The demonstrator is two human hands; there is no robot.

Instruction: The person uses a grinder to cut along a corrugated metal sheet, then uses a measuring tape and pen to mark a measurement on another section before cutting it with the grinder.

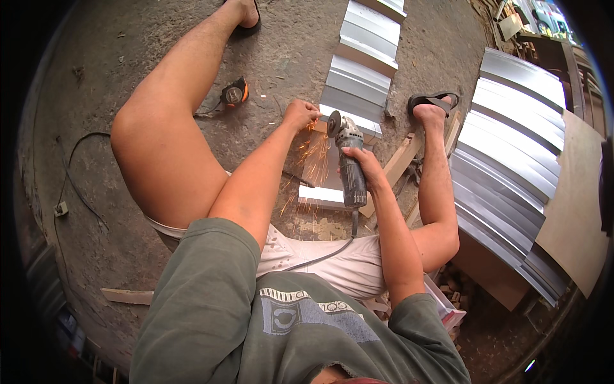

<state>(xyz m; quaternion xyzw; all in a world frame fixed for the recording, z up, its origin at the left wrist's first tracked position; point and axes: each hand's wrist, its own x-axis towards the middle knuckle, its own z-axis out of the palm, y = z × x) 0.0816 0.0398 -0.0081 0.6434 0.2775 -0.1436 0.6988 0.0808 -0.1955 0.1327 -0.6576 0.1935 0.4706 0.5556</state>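
Observation:
My right hand [366, 165] is wrapped round the body of a dark angle grinder [352, 174], whose disc [334, 123] meets the left edge of a ribbed metal roofing sheet [358, 73]. Orange sparks [313, 160] spray from the disc down toward me. My left hand [302, 116] is closed at that same edge, just left of the disc, its fingertips pinching the sheet. A nearer piece of the sheet [326, 196] lies between my legs. The grinder's cord [326, 254] runs back across my lap.
An orange and black tape measure [235, 94] lies on the concrete to the left. Wooden strips [403, 157] sit right of the sheet. More ribbed sheets [505, 141] and a plywood board [575, 205] lie at the far right. A cable [71, 160] trails along the left floor.

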